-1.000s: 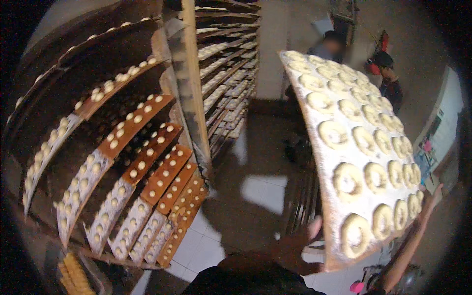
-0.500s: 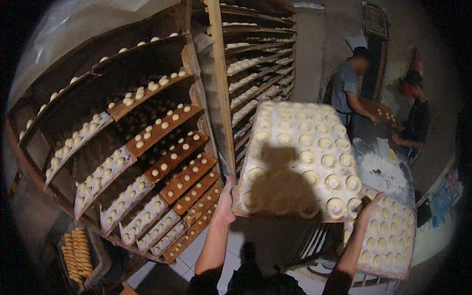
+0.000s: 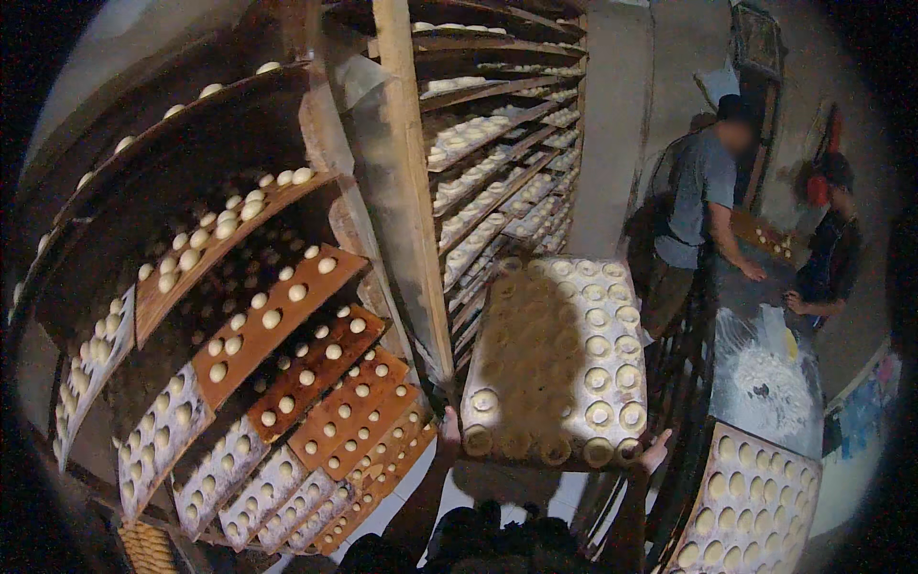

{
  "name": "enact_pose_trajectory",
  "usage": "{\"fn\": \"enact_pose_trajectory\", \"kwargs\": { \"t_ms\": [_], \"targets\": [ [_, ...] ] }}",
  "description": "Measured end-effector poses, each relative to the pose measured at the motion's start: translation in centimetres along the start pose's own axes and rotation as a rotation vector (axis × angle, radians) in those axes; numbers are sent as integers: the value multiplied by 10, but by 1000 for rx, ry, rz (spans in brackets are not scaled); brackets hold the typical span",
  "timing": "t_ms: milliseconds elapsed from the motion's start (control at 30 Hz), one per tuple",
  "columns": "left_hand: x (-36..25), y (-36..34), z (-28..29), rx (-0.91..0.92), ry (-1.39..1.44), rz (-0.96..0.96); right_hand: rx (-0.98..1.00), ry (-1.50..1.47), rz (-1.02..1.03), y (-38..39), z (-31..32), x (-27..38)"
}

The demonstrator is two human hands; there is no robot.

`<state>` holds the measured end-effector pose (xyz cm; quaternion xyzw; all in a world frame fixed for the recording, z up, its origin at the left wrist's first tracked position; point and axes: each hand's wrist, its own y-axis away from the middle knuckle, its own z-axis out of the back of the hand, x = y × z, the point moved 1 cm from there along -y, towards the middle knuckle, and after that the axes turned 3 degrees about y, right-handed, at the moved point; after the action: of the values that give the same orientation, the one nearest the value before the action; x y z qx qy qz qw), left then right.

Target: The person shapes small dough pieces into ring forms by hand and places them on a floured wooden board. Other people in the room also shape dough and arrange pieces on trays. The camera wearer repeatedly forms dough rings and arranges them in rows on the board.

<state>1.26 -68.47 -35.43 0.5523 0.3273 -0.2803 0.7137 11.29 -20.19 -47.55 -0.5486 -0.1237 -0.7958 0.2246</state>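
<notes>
A floured board (image 3: pixel 613 364) with rows of dough rounds, each pressed with a ring, is held out level in front of me. My left hand (image 3: pixel 450 426) grips its near left corner, the fingers partly hidden by darkness. At the near right corner, my right hand (image 3: pixel 656 451) holds the edge with the thumb showing; the fingers underneath are hidden. A dark shadow covers the board's left and middle parts. Its far left side lies close to a tall rack (image 3: pixel 512 110) loaded with boards of pale dough pieces.
On the left, another rack (image 3: pixel 330 143) bears sloping boards of dough balls. A second floured board (image 3: pixel 808 536) of dough rounds sits at lower right, beside a flour-strewn table (image 3: pixel 765 364). Two people (image 3: pixel 698 182) work at its far end. Twisted golden pieces (image 3: pixel 148 550) show at lower left.
The board has moved farther from me and lower in view, and its shadow has shifted left. Both hands still hold it. The left rack now looks nearer, and the second board sits lower right.
</notes>
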Motion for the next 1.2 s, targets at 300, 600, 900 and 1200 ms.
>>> {"fn": "enact_pose_trajectory", "kwargs": {
  "t_ms": [300, 600, 900, 1200],
  "targets": [
    [35, -74, -63, 143, 214, -75, 34, 156, -415, -96, -109, 30],
    [56, -92, -168, 56, 453, -149, 317, 208, -318, -258, -255, 50],
    [43, -42, -275, 64, 660, -214, 606, 282, -237, -371, -371, 83],
    [-19, -57, -323, -301, 1149, -25, 765, 341, -191, -389, -457, 103]
  ]
}}
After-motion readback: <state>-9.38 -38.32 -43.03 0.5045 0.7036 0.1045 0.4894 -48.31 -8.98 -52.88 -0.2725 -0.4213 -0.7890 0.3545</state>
